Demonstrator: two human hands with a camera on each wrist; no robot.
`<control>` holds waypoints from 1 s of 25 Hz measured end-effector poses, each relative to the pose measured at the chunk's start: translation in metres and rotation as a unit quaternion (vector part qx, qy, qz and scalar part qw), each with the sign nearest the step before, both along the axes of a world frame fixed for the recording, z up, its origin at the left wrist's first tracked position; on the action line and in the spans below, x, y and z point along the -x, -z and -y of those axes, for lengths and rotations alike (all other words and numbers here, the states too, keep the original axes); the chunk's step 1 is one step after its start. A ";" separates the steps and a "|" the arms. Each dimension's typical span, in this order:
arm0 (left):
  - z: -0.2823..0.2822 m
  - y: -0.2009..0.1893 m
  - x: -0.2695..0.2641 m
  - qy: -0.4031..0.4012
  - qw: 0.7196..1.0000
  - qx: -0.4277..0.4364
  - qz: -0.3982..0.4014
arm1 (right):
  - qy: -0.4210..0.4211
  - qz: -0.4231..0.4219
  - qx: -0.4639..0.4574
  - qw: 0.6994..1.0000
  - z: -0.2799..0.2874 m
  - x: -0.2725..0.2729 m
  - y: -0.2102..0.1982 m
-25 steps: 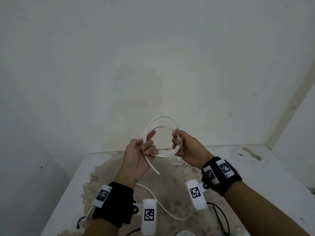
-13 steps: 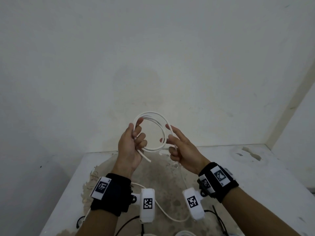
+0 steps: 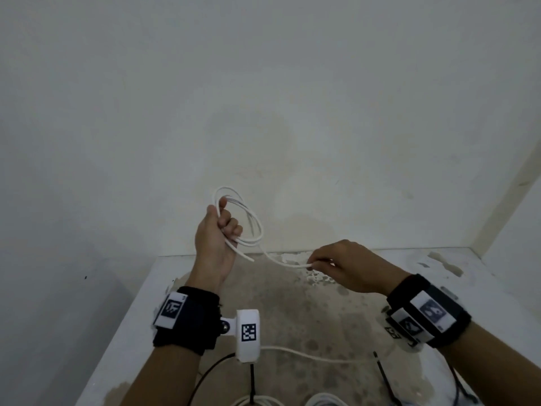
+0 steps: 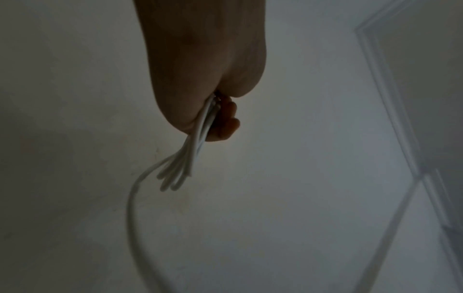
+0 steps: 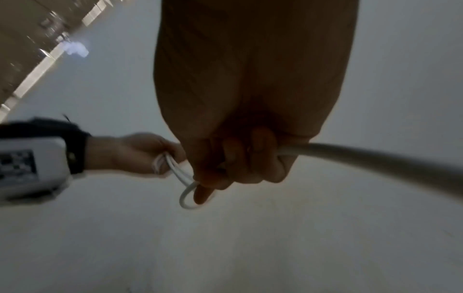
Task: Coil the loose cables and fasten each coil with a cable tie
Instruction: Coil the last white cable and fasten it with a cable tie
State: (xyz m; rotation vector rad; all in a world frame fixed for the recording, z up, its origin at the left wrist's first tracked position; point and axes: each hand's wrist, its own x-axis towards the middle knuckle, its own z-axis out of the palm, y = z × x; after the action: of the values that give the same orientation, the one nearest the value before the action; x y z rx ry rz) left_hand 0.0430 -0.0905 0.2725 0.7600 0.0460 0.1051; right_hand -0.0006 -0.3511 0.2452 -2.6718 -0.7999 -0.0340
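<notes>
My left hand is raised above the table and grips a white cable coil of a few loops, with a short free end poking out below the fist. In the left wrist view the bunched strands run out of the closed fingers. A loose length of the same white cable runs from the coil to my right hand, which pinches it lower and to the right. The right wrist view shows the cable passing through my right hand's curled fingers.
The stained white table fills the lower view, with a wall behind and a corner at the right. More white cable trails across the table near me. Black cables and a thin black strip, perhaps a tie, lie at the front edge.
My right hand left the coil and slid down and to the right along the cable, drawing out a loose length. My left hand lifted the coil slightly and closed into a fist round it.
</notes>
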 end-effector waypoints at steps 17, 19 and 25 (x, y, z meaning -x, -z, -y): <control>0.045 -0.013 0.033 0.341 0.938 -0.065 0.002 | 0.081 -0.005 -0.318 0.945 -0.022 -0.025 -0.041; 0.045 -0.007 0.030 0.300 0.954 -0.016 0.000 | 0.114 -0.087 -0.391 0.909 -0.029 -0.018 -0.026; 0.062 0.009 0.031 0.160 0.986 -0.026 -0.024 | 0.175 -0.378 -0.702 0.578 -0.049 -0.016 -0.015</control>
State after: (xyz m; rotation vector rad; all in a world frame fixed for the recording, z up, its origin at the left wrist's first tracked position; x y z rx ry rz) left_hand 0.0124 -0.1527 0.2636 0.8128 -0.0343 -0.2193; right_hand 0.0154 -0.3023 0.2599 -0.9955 0.1606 0.2535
